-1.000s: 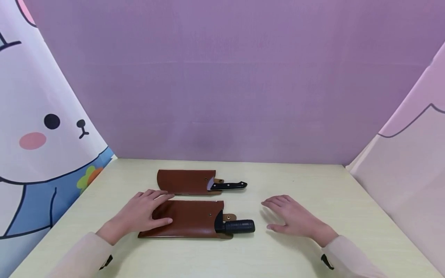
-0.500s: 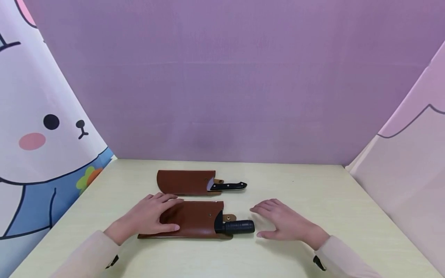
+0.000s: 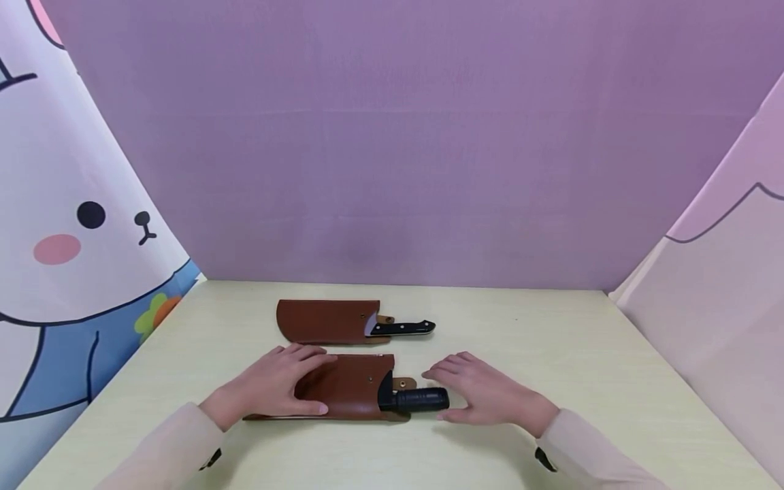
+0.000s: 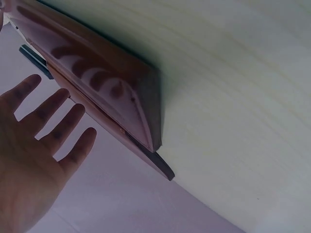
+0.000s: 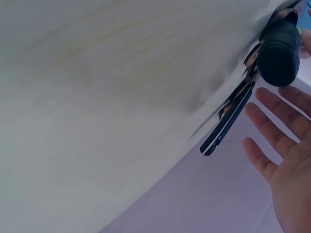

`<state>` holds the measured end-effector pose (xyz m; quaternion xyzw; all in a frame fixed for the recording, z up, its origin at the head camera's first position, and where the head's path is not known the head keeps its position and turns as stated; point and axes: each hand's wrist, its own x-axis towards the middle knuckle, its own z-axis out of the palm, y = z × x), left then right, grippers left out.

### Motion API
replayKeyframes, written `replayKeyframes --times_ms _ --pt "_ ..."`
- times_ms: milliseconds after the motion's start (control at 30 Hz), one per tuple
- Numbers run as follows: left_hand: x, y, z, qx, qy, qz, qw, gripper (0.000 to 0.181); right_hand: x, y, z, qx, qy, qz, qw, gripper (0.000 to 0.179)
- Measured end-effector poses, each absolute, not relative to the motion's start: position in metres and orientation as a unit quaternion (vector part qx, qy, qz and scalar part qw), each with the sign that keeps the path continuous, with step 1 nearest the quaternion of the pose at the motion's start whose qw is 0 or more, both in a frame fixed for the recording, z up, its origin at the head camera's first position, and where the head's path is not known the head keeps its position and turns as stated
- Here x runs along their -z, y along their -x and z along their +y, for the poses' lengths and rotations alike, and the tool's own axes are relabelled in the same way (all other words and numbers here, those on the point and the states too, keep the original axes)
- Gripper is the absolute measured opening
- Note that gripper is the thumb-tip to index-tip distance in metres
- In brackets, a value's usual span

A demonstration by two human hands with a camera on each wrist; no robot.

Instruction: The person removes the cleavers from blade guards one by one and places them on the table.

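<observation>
**Both hands at the near sheath**

I see my left hand lying flat, fingers straight, on the left half of the near brown sheath, gripping nothing. My right hand sits spread and empty just right of that sheath, beside the knife's black handle poking from it. Behind the near sheath lies a second sheathed knife on the table.

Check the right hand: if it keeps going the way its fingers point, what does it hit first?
Most likely the black ribbed handle sticking out of the near brown sheath. The right hand is open, fingers pointing left, fingertips about level with the handle's end. Contact unclear from these views.
</observation>
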<state>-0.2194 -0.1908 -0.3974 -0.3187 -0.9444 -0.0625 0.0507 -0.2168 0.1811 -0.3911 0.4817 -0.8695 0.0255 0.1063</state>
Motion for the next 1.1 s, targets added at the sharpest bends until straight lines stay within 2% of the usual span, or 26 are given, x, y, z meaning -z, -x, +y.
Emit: replayKeyframes --times_ms 167,433,733,1100 --pt "0.398 0.22 -0.187 0.068 0.318 -0.945 0.027 0.085 0.392 0.218 0.172 -0.025 -0.496 -0.86 0.113 0.054" --pt "0.403 0.221 -0.184 0.073 0.334 -0.939 0.028 0.087 0.395 0.221 0.161 -0.039 -0.525 -0.841 0.125 0.047" --pt "0.41 0.221 -0.185 0.065 0.357 -0.931 0.042 0.089 0.399 0.222 0.153 -0.043 -0.526 -0.844 0.098 0.042" --pt "0.411 0.226 -0.185 0.068 0.37 -0.926 0.024 0.093 0.401 0.222 0.151 -0.046 -0.526 -0.845 0.082 0.038"
